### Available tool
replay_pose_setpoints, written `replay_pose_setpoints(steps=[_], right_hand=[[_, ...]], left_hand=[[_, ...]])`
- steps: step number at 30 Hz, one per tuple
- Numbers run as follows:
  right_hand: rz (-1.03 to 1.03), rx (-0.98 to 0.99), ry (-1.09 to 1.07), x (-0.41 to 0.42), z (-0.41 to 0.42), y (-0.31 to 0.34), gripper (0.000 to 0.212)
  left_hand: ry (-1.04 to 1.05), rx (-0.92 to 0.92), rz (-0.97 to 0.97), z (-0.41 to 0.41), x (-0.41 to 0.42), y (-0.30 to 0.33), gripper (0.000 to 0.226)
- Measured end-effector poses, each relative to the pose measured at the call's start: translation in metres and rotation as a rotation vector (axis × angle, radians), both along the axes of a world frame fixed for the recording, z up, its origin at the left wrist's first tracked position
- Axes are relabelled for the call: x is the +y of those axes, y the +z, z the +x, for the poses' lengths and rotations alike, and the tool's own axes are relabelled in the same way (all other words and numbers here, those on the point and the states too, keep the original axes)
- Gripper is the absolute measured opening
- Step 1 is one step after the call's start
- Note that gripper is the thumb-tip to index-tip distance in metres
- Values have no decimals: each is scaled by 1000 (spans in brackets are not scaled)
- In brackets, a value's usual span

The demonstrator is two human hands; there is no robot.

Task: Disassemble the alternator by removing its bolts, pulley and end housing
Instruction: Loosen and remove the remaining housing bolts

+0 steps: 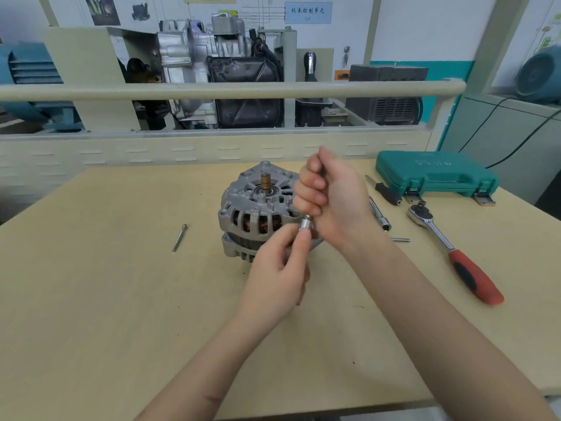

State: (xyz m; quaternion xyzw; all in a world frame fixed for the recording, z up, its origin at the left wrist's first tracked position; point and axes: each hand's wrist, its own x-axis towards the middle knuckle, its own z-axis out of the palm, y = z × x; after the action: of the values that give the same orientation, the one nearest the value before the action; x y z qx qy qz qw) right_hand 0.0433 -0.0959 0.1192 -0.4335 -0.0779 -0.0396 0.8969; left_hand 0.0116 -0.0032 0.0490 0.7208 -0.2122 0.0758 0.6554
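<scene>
Alternator (258, 208) upright mid-table (106, 299), shaft end up, copper windings showing through the slots. Right hand (328, 192) fisted round a thin metal tool just right of the alternator, its socket (305, 223) poking out below the fist. Left hand (279, 268) in front of the alternator, thumb and forefinger pinching that socket; possibly a bolt inside, too hidden to tell. Loose bolt (179, 237) left of the alternator. Ratchet (452, 250), extension bar (379, 214) and green case (434, 174) right of the alternator.

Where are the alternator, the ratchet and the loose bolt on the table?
alternator (243, 208), head view, on its grey slotted housing.
ratchet (473, 276), head view, on its red handle.
loose bolt (179, 238), head view, on its shank.
</scene>
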Motion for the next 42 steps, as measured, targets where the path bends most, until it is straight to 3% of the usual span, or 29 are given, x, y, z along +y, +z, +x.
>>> replay_pose_setpoints(steps=[4, 8, 14, 19, 22, 24, 31, 33, 35, 36, 37, 39, 40, 42], right_hand=[[-307, -5, -15, -4, 1, 2, 39], [-418, -13, -44, -1, 1, 0, 38], [-148, -81, 60, -4, -1, 3, 43], [133, 70, 83, -7, 1, 7, 55], [104, 122, 0, -4, 0, 12, 59], [56, 111, -42, -2, -3, 13, 59], [99, 17, 12, 4, -12, 25, 62], [90, 11, 34, 2, -10, 26, 62], [22, 4, 70, -3, -7, 28, 55], [-91, -17, 69, -7, -5, 31, 48], [-337, -83, 9, -12, -6, 33, 38], [-1150, -369, -300, -27, -7, 35, 22], [-1538, -567, -450, -34, -7, 36, 27], [-2031, -945, -522, -42, -12, 44, 38]], left_hand=[[-54, -35, 88, 2, 11, 3, 38], [-53, 6, 122, -1, 9, 0, 30], [-222, 150, -77, -2, 10, 12, 28], [-268, 247, -47, 0, 11, 25, 32], [-98, 111, 84, 2, 6, 22, 40], [-127, 116, 71, 3, 9, 21, 41], [-872, 585, -368, 12, 25, 28, 32], [-814, 579, -301, 14, 25, 31, 34], [-596, 419, -89, 17, 28, 38, 38], [-497, 318, 2, 19, 31, 43, 38], [-421, 233, 74, 21, 35, 48, 38], [-337, 123, 191, 22, 43, 55, 40], [-317, 92, 247, 21, 46, 58, 41], [-286, 41, 379, 17, 47, 58, 42]])
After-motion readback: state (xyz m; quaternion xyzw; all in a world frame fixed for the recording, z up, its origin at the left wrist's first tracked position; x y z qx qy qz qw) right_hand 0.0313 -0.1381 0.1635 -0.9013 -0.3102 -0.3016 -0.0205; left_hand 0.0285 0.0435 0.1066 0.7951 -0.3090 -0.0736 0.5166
